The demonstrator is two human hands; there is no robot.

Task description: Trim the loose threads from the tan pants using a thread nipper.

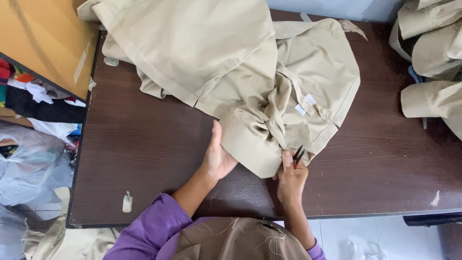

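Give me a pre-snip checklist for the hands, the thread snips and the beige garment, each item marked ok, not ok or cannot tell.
1. Right hand grips the thread snips: ok.
2. Snip blades parted, tips pointing at the fabric: ok.
3. Left hand rests against the beige garment near its folded corner: ok.
4. Left fingers away from the blades: ok.
5. Loose thread at the blades: cannot tell, too small.
6. Garment lies flat on the dark wooden table: not ok, bunched and creased near the snips.
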